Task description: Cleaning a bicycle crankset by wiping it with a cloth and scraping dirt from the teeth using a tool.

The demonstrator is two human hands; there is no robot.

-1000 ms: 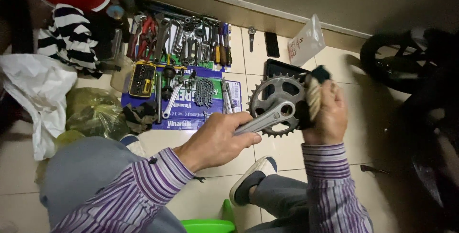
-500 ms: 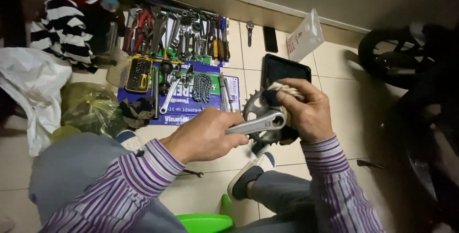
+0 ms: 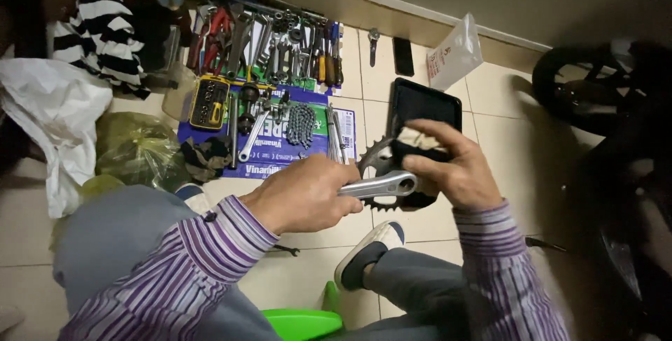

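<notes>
We are gripping the silver crank arm (image 3: pixel 381 186) of a bicycle crankset in our left hand (image 3: pixel 308 194), fingers wrapped tight around its near end so that part of the arm is hiding inside our fist. Our right hand (image 3: pixel 458 173) is pressing a pale, crumpled rag (image 3: pixel 420 139) against the toothed chainring (image 3: pixel 376 161), and our palm and the rag are covering most of the ring, so we are seeing only its left teeth and a dark edge below the arm. The crankset is hovering above the tiled floor (image 3: pixel 308 271), just in front of a black tray (image 3: pixel 427 103) whose near edge is disappearing behind our right hand. Farther left, a blue printed sheet (image 3: pixel 273 162) is carrying a coiled chain (image 3: pixel 301 125), wrenches and a yellow bit case (image 3: pixel 209 102); beyond it, a row of hand tools (image 3: pixel 280 47) is lying too crowded and dim for us to sort out. On the right, a black wheel (image 3: pixel 581 96) is sinking into shadow, cut off by the frame. Our shoe (image 3: pixel 367 257) and a green stool edge (image 3: pixel 301 323) are showing near us.
</notes>
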